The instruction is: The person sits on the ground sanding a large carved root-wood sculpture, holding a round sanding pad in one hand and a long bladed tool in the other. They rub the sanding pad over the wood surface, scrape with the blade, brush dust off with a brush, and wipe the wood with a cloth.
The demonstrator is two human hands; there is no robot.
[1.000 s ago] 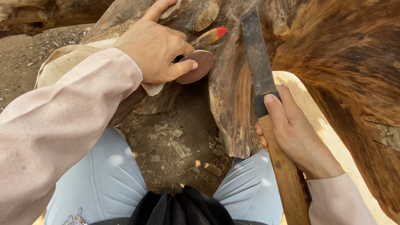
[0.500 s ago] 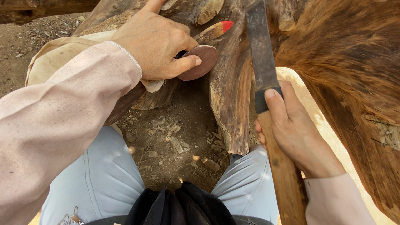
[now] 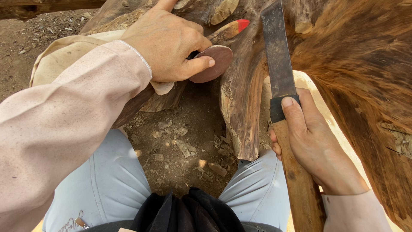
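My left hand [image 3: 169,41] grips a wooden piece with a round brown disc end [image 3: 214,62] and a red-tipped point [image 3: 234,28], pressed against a large gnarled wood stump [image 3: 242,107]. My right hand [image 3: 311,144] is closed around the wooden handle [image 3: 300,193] of a long flat dark blade [image 3: 277,56], thumb on the black wrap at the blade's base. The blade lies upright along the stump, just right of the red tip.
Reddish-brown fibrous wood [image 3: 369,73] fills the right side. Wood chips [image 3: 184,146] litter the dirt ground between my knees in pale trousers [image 3: 107,184]. A dark cloth [image 3: 189,212] lies in my lap. A pale cut wood surface [image 3: 64,53] shows behind my left arm.
The view has shifted slightly; the blade sits a bit more upright and closer to the stump. Both hands keep the same grips.
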